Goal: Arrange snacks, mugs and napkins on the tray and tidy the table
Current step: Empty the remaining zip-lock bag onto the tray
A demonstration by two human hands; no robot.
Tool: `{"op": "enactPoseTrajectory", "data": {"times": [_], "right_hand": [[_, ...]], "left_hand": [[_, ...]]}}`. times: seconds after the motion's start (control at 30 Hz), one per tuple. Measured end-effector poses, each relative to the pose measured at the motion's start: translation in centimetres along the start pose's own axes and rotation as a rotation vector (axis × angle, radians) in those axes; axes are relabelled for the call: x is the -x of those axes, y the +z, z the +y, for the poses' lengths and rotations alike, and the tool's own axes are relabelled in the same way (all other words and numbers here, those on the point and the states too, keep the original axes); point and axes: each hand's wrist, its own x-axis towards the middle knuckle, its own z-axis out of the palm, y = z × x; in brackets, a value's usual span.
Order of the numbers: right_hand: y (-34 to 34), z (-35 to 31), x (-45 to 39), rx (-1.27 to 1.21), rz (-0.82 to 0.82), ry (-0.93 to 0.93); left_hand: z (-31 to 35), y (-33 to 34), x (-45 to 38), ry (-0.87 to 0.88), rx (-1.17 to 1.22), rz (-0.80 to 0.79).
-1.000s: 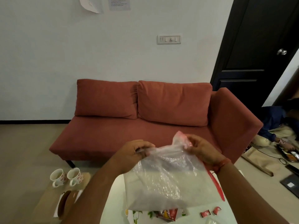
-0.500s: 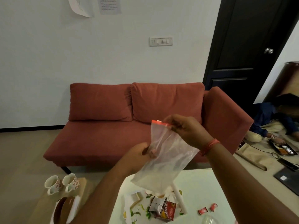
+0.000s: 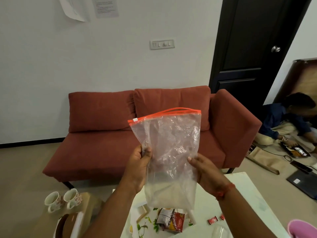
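Both hands are holding up a clear zip bag [image 3: 171, 152].
The left hand [image 3: 139, 162] is pinching its left edge; the right hand [image 3: 204, 170] is gripping its right side, thumb in front.

Both hands raised, left hand [image 3: 139, 162] pinching, right hand [image 3: 205, 170] gripping, thumb forward

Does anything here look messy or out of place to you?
Yes. A torn-open snack packet lies crumpled on the white table, with two small red wrappers loose beside it. The two mugs stand off that table, on a low surface to the left. The zip bag is held up, apparently empty.
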Motion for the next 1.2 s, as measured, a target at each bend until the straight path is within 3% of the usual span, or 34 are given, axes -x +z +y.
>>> {"op": "enactPoseTrajectory", "data": {"times": [0.17, 0.33, 0.47, 0.6, 0.77, 0.9, 1.07, 1.13, 1.2], "right_hand": [[-1.4, -2.4, 0.3, 0.169, 0.213, -0.149], [-2.9, -4.4, 1.2, 0.289, 0.124, -0.091], [-4.3, -6.1, 1.3, 0.269, 0.093, -0.124], [-6.3, -6.9, 1.2, 0.235, 0.083, -0.154], [-8.9, -7.9, 1.7, 0.293, 0.098, -0.256], [-10.3, -8.0, 1.1, 0.287, 0.057, -0.343], [-10.4, -9.3, 1.6, 0.218, 0.145, -0.232], [-10.4, -10.2, 1.6, 0.349, 0.208, -0.283], [-9.8, -11.2, 1.7, 0.736, 0.095, -0.355]], "left_hand": [[0.2, -0.6, -0.1, 0.274, -0.537, 0.253], [0.1, 0.3, 0.3, 0.299, -0.725, 0.244], [0.7, 1.9, 1.0, 0.204, -0.652, 0.139], [0.6, 3.9, 1.9, 0.153, -0.566, -0.068], [-0.5, 5.0, 1.8, 0.109, -0.438, 0.083], [-0.6, 5.5, 2.0, 0.23, -0.406, -0.059], [-0.7, 6.5, 1.3, 0.216, -0.508, -0.085], [-0.4, 7.1, 1.2, 0.215, -0.565, -0.14], [-0.1, 7.7, 1.0, 0.208, -0.594, -0.215]]}}
